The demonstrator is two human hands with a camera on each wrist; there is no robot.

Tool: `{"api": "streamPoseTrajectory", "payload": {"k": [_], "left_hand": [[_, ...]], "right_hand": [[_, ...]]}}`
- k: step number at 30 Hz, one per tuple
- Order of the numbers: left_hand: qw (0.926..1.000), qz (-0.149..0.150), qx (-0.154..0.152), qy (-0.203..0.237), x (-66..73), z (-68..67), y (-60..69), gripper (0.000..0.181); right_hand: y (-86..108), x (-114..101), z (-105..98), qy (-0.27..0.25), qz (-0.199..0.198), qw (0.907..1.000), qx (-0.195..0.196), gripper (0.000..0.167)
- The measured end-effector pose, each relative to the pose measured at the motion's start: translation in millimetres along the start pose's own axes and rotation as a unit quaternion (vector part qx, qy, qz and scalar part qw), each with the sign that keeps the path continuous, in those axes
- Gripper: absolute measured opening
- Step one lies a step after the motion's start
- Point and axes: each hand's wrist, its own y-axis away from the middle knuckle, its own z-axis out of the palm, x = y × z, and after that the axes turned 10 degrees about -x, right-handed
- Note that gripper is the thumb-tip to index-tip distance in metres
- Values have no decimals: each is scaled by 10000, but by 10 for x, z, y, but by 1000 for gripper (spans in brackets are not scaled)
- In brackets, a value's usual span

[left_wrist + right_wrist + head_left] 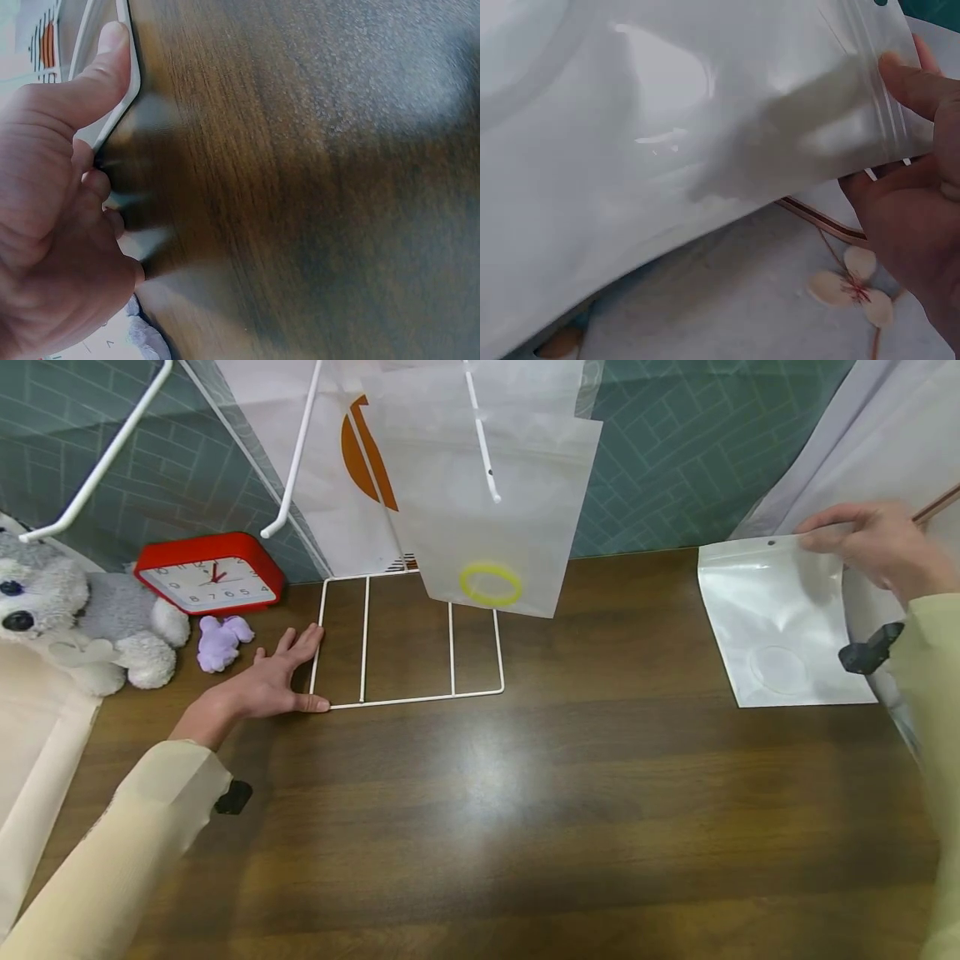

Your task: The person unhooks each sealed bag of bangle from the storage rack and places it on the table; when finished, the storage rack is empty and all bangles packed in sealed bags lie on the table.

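A white wire display rack (420,699) stands on the wooden table, its frame base lying flat. My left hand (273,681) rests on the left side of that base, fingers spread, thumb along the front corner wire (136,71). At the right, my right hand (877,543) pinches the top right corner of a white zip pouch (780,602) between thumb and fingers. A round ring shape shows through the pouch's lower part. Another pale pouch (517,518), with a yellow ring (491,585) showing in it, hangs at the rack's middle prong (483,443).
Left of the rack are a red clock (258,564), a small purple plush toy (219,643) and a grey-and-white stuffed animal (138,610). Two bare white prongs (112,456) jut out at the upper left. A flower-patterned surface (851,289) lies beneath the right pouch.
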Motion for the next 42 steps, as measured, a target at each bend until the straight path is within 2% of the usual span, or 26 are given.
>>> {"api": "streamPoseTrajectory", "payload": {"k": [6,10,17,22,27,30,35,38,42], "left_hand": [[10000,23,-43,-4,22,15,31,118],[10000,41,-13,-43,30,12,31,118],[10000,56,-1,-18,36,14,10,117],[10000,77,-4,15,52,17,17,117],[10000,81,13,-9,46,12,32,117],[10000,92,26,-9,51,13,38,116],[9999,116,34,6,56,22,38,116],[9999,102,40,-24,48,22,32,116],[10000,79,41,-28,27,22,32,117]], "right_hand": [[-49,80,149,-65,-6,9995,305,16],[-70,125,226,-79,-126,9987,495,17],[-66,181,313,-183,-169,9989,408,27],[-75,206,378,127,-112,9986,496,29],[-122,184,433,298,-305,9963,745,30],[-146,141,461,640,-486,9912,1047,33],[-140,71,503,1061,-484,9868,1125,48],[-97,21,534,1241,-451,9844,1159,48],[-27,-65,593,1528,-842,9724,1547,40]]}}
